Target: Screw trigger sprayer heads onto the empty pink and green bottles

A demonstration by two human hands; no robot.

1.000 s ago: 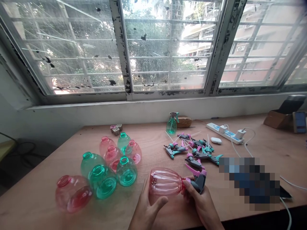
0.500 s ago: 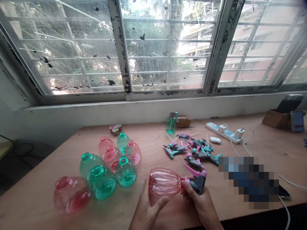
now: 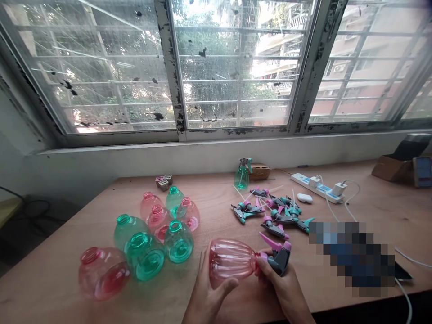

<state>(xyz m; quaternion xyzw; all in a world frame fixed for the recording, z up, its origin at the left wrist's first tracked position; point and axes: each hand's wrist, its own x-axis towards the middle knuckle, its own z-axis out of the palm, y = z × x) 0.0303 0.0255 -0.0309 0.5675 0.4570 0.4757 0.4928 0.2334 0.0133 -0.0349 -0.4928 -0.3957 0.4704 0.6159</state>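
Observation:
A clear pink bottle (image 3: 229,261) lies on its side just above the wooden table (image 3: 209,198), base pointing left. My left hand (image 3: 209,297) cups it from below with the thumb against its base. My right hand (image 3: 280,288) is closed around the bottle's neck, where a grey and pink spray head (image 3: 278,256) sits. A pile of loose spray heads (image 3: 273,211) lies behind my hands.
Several empty pink and green bottles (image 3: 151,234) stand grouped at the left. A small green spray bottle (image 3: 242,175) stands at the back beside a basket. A white power strip (image 3: 317,186) with cables lies at the right, near a cardboard box (image 3: 388,168).
The pink bottle and both hands have barely shifted; the grip stays the same.

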